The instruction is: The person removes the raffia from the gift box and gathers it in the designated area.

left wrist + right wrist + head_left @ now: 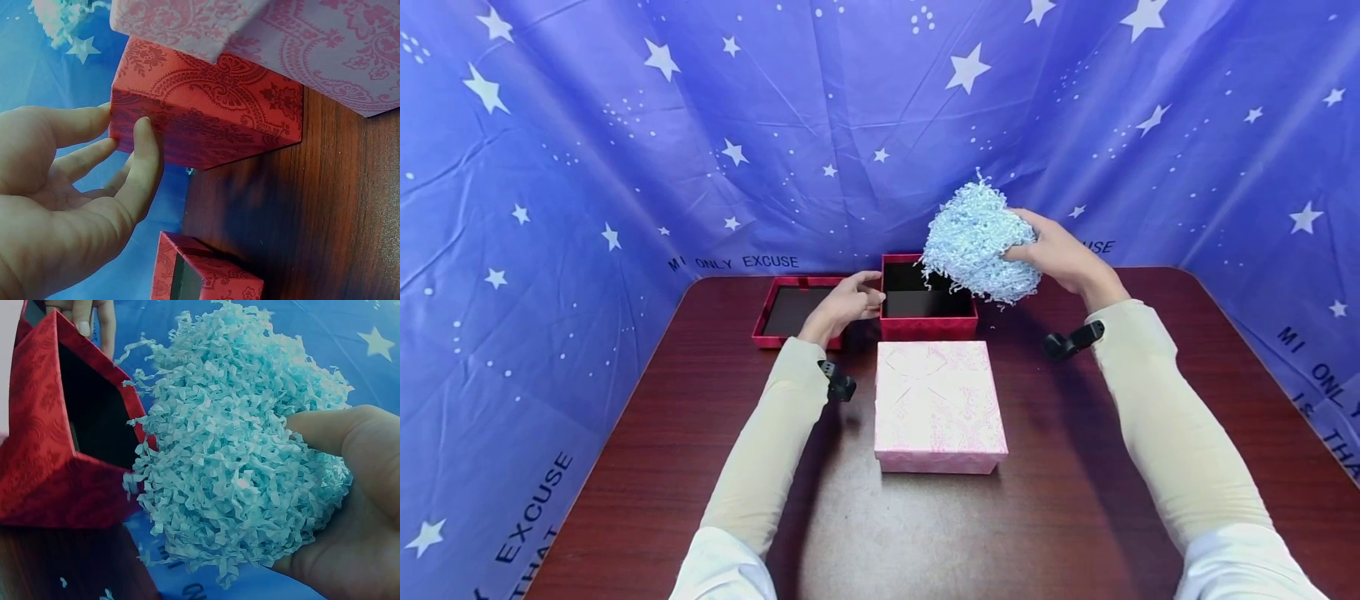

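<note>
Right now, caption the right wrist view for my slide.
Right hand holding a clump of blue shreds by an open red box, left hand at its rim.

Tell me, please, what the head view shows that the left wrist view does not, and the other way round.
Only the head view shows the right hand holding up the blue shredded paper, both sleeves, the dark inside of the red box, and lettering on the starry curtain.

Only the left wrist view shows the palm side of the left hand and the shaded side of the red box that its fingers touch.

Both show the left hand, red box, pink box, shallow red tray, table, curtain and some shredded paper.
</note>
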Demonstrator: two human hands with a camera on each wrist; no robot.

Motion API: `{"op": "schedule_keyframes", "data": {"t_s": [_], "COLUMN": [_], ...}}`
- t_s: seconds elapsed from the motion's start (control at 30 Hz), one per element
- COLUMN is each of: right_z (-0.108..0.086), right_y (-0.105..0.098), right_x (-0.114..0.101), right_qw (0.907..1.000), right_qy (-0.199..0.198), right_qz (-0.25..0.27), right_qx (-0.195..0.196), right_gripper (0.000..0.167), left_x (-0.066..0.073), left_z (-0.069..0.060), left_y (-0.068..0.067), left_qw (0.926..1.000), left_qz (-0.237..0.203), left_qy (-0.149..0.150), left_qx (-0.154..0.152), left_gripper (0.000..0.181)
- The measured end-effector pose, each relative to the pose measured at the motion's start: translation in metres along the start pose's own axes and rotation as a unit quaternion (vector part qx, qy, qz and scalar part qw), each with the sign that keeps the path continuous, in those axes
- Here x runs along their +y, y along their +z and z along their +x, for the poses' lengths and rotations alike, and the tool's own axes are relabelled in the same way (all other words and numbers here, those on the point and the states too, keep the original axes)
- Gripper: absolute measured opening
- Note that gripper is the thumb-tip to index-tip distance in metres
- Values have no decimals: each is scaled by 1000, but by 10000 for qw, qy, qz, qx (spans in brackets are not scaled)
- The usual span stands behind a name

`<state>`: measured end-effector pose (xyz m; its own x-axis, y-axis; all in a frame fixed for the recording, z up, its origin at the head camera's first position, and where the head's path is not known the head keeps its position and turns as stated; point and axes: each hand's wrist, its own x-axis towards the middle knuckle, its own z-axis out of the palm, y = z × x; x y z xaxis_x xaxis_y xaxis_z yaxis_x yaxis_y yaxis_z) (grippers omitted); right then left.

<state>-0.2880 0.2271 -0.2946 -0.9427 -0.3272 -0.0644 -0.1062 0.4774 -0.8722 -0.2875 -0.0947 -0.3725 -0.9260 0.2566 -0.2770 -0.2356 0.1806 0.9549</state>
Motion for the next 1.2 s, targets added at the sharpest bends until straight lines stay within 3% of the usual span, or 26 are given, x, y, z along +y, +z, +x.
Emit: {"op": "schedule_keyframes", "data": {"t_s": [0.5,0.77,1.2], "right_z": [-22,-33,-40], "right_y": [-28,-40,-52], "right_x": [26,49,89], "right_qw": [9993,9985,9952], "right_qy": [203,103,843], "right_qz": [106,121,144], "right_qx": [296,530,474], "right_gripper": [74,69,79], "left_x": [-2,-1,0], "left_z": [3,0,-1], "left_y": [-3,-3,-1], "left_qw": [9999,10000,10000], "left_qz": [-113,32,-49], "left_qy": [40,-62,-21], "left_qx": [-12,40,17], "left_gripper": [59,58,58]}}
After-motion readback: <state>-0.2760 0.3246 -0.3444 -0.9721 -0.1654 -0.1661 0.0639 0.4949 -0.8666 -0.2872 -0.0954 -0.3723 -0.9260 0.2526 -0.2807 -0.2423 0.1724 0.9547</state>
